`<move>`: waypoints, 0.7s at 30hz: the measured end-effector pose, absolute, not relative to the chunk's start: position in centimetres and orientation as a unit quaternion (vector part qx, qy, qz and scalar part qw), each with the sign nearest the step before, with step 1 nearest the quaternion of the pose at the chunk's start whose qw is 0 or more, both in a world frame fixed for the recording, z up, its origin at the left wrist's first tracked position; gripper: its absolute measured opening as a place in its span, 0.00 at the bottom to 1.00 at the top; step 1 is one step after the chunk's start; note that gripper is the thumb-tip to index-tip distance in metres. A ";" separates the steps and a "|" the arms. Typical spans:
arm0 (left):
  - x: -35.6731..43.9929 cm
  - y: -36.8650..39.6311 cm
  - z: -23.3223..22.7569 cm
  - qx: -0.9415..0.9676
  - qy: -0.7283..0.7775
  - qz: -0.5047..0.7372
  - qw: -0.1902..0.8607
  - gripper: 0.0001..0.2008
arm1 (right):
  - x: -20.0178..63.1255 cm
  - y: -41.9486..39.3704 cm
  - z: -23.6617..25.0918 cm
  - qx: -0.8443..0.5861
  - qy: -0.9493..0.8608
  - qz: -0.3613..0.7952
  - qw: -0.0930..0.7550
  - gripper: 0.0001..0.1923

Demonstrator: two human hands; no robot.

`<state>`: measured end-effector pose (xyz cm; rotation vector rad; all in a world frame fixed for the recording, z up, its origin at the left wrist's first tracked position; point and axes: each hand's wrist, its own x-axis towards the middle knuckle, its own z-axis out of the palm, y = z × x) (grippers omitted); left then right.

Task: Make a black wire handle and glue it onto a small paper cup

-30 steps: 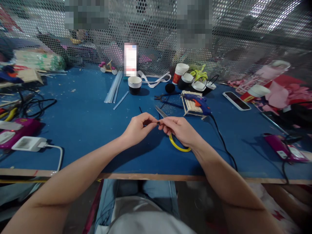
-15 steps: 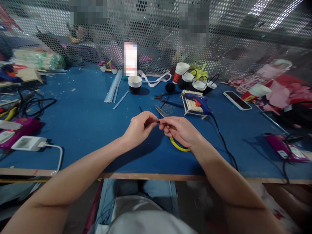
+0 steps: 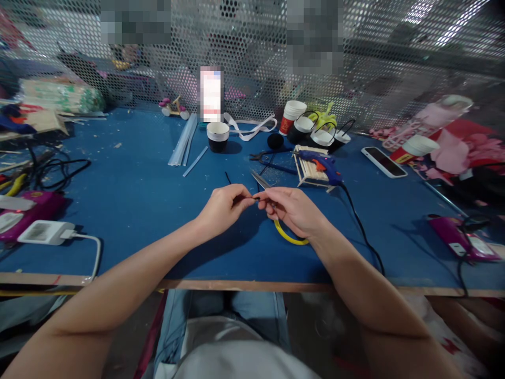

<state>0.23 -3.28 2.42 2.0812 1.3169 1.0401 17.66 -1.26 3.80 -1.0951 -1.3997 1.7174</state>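
Note:
My left hand (image 3: 224,210) and my right hand (image 3: 295,213) meet above the middle of the blue table, fingertips almost touching. Both pinch a small, thin black piece (image 3: 256,198), mostly covered by the fingers. Scissors with yellow handles (image 3: 290,237) show below and behind my right hand; their blades (image 3: 260,180) point away to the upper left. Whether the right hand also bears on the scissors, I cannot tell. A thin black strip (image 3: 228,178) sticks out beyond my left hand. Its lower end is hidden.
Beyond the hands are pliers (image 3: 276,160), a blue glue gun (image 3: 321,164) on a stick rack, a black ball (image 3: 275,140), a black-and-white cup (image 3: 218,138) and clear glue sticks (image 3: 183,142). A phone (image 3: 384,162) lies right. Purple power strips (image 3: 463,239) sit at both sides. Perforated metal stands behind.
My left hand has shifted very slightly down. Both hands keep their pinch on the black piece, and the things on the table stay in place.

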 end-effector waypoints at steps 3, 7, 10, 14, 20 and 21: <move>0.2 -3.3 2.4 0.753 0.476 0.397 0.221 0.06 | 17.6 -1.4 3.9 -0.424 -0.528 0.658 0.330 0.13; 0.1 -3.3 2.3 0.755 0.473 0.405 0.203 0.04 | 17.7 -1.4 4.0 -0.431 -0.520 0.660 0.329 0.13; 0.1 -3.3 2.4 0.759 0.474 0.403 0.192 0.04 | 17.7 -1.4 3.9 -0.430 -0.521 0.662 0.324 0.12; 0.2 -3.4 2.5 0.757 0.479 0.404 0.186 0.04 | 17.8 -1.3 3.9 -0.428 -0.526 0.663 0.318 0.13; 0.2 -3.5 2.4 0.757 0.486 0.394 0.188 0.04 | 17.9 -1.3 3.7 -0.424 -0.534 0.662 0.312 0.14; 0.3 -3.5 2.4 0.756 0.488 0.391 0.191 0.04 | 17.9 -1.3 3.6 -0.425 -0.538 0.658 0.311 0.14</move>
